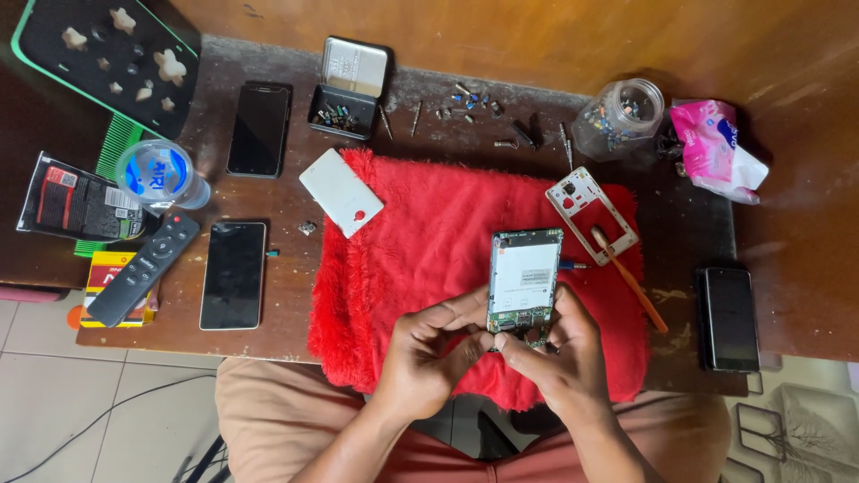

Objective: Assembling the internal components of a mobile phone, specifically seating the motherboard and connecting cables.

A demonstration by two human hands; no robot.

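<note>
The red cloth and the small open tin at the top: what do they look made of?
The red cloth looks like plush, fleecy fabric: fuzzy nap, frayed soft edges, matte. The open tin looks like thin metal: its silvery lid reflects light, while the dark tray holds screwdriver bits. Both are judged by look only.

Towel: your plain red one.
Board: green edge, white face.
Cover: white, red dot.
Brush: orange handle.
Phones: black.
</note>
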